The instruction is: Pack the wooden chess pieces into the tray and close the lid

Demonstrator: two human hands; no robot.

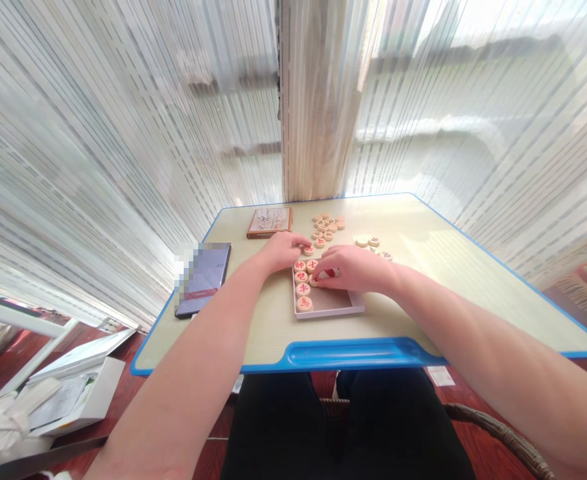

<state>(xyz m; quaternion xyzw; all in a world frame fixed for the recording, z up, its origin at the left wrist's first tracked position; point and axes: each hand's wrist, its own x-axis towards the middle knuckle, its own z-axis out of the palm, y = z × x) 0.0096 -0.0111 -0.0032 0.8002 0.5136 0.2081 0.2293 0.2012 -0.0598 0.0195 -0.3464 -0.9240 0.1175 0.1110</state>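
My right hand (350, 267) reaches into a shallow white box (330, 313). Its fingers are closed on a round wooden xiangqi piece (314, 280) with a red mark, in the second column of the box. Other red-lettered xiangqi pieces (303, 289) lie flat in a column along the box's left wall, and one more (312, 266) sits at the top of the second column. Just beyond the box's far edge, my left hand (283, 251) has its thumb and fingers on another red-lettered piece (308, 250). The right hand hides part of the box.
Loose pieces (329, 223) are heaped beyond the box, and several more (374, 241) lie right of it behind my right hand. A brown printed box lid (270, 223) rests at the back left. A dark tablet (203, 280) lies left. The table (453, 287) has a blue rim.
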